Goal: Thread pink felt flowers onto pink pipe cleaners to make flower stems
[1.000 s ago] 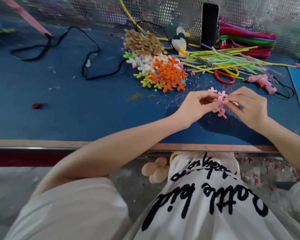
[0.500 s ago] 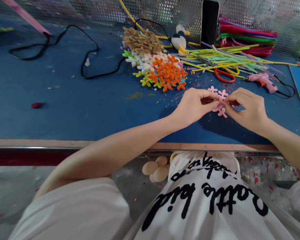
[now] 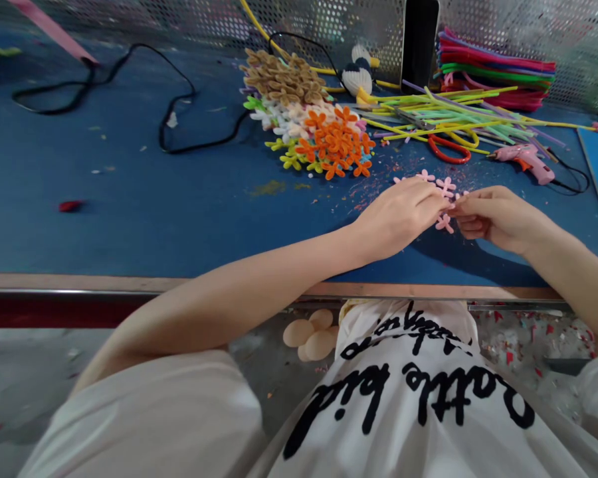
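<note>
My left hand [image 3: 401, 216], its back turned up, has its fingertips closed on a small pink pipe-cleaner flower, mostly covered by the fingers. From the other side my right hand [image 3: 498, 218] pinches the same piece between thumb and forefinger, its other fingers curled in. The fingertips of both hands meet. Around them, several more pink pipe-cleaner flowers [image 3: 445, 187] lie on the blue tabletop, partly under my left hand. Beyond my hands is a heap of finished flowers, with orange flowers [image 3: 337, 143] in front and brown flowers [image 3: 284, 78] at the back.
Loose pipe cleaners [image 3: 463, 109] lie behind my hands with red-handled scissors [image 3: 449, 151]. A pink glue gun [image 3: 525, 161] rests at right. Bundled pipe cleaners [image 3: 496, 70] and a phone [image 3: 419, 43] stand by the perforated metal screen. A black cord [image 3: 199, 149] winds across the left side.
My left hand has rolled over so its back faces up, covering more of the flowers. My right hand has turned and shifted slightly right, its fingers curled in more.
</note>
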`<state>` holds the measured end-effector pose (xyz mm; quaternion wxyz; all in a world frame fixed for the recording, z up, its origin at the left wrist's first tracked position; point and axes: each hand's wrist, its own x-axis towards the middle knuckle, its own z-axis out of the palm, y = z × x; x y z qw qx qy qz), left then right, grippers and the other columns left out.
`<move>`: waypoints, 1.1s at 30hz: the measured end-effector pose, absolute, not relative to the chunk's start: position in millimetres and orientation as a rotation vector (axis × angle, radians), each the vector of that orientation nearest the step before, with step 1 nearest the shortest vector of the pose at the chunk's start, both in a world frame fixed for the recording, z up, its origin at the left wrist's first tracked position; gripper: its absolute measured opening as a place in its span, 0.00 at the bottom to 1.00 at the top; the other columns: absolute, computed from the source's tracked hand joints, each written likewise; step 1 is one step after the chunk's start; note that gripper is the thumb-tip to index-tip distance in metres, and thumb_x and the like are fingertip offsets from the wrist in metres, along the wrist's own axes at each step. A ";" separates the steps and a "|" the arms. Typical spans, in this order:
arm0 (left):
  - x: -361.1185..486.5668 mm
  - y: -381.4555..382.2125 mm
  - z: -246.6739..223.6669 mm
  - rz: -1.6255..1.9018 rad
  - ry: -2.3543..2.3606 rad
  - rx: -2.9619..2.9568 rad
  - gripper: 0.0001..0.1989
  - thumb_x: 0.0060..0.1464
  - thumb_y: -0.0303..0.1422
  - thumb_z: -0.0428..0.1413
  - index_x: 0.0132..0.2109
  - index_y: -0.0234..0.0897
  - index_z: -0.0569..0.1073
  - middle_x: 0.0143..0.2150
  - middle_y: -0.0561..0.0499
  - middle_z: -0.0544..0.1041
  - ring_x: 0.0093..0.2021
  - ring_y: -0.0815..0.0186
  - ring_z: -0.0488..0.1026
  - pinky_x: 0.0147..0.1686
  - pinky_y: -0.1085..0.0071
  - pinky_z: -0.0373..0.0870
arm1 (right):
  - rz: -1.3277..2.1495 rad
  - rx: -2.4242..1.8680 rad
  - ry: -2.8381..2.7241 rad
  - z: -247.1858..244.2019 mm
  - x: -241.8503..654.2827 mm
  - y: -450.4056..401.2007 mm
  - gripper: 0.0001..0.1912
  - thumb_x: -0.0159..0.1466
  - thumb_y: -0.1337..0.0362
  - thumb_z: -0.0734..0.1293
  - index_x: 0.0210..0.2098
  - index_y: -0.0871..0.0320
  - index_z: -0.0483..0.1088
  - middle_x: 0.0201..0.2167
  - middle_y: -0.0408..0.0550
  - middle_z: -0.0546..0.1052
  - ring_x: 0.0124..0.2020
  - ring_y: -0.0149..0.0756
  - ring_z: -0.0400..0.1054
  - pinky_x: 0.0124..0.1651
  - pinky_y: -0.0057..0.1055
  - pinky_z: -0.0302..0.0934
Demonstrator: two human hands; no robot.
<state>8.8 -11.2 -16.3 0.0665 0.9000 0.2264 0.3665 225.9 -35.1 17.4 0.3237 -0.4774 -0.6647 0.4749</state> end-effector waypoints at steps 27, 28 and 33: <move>11.1 -19.7 -9.2 1.112 0.760 2.177 0.04 0.58 0.29 0.62 0.37 0.35 0.83 0.33 0.51 0.84 0.34 0.68 0.79 0.38 0.74 0.71 | 0.137 -0.942 -2.374 21.3 229.6 -39.6 0.11 0.68 0.59 0.68 0.28 0.53 0.73 0.25 0.43 0.76 0.26 0.33 0.68 0.29 0.32 0.62; 11.0 -19.7 -10.8 1.158 0.738 2.247 0.05 0.59 0.29 0.61 0.38 0.36 0.83 0.35 0.50 0.85 0.36 0.67 0.80 0.39 0.74 0.71 | 0.322 -1.024 -2.288 22.9 227.0 -41.8 0.12 0.67 0.59 0.69 0.27 0.53 0.73 0.23 0.42 0.73 0.23 0.31 0.65 0.27 0.31 0.60; 10.6 -17.3 -13.4 1.213 0.704 2.418 0.08 0.64 0.33 0.57 0.39 0.37 0.81 0.38 0.49 0.85 0.41 0.65 0.80 0.45 0.70 0.71 | 1.397 -1.291 -1.725 24.3 224.9 -37.1 0.20 0.61 0.50 0.76 0.24 0.58 0.71 0.15 0.36 0.56 0.15 0.24 0.45 0.18 0.28 0.41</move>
